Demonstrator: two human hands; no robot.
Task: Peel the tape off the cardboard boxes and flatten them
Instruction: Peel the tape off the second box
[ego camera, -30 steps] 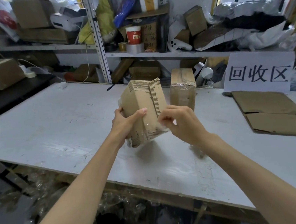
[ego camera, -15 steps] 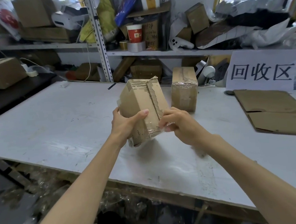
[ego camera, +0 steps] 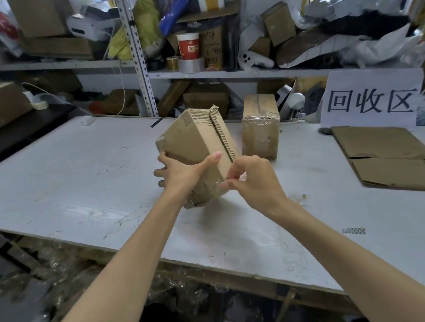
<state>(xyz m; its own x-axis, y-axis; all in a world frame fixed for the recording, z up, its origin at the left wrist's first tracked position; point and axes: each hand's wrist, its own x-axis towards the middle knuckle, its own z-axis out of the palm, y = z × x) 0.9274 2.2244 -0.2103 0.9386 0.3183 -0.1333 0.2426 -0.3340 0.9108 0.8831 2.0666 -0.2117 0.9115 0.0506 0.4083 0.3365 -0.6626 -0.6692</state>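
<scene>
Head view, centre of frame: small brown cardboard box with torn, ridged patches, held tilted above the white counter, apparently to bring its lower right corner within reach. Left hand gripping the near left side, thumb across the front, bracing it. Right hand at that corner, fingertips pinching clear tape, probably to peel. Just behind: second taped brown box, standing untouched. Far right: flattened brown cardboard sheets, well apart from both hands.
</scene>
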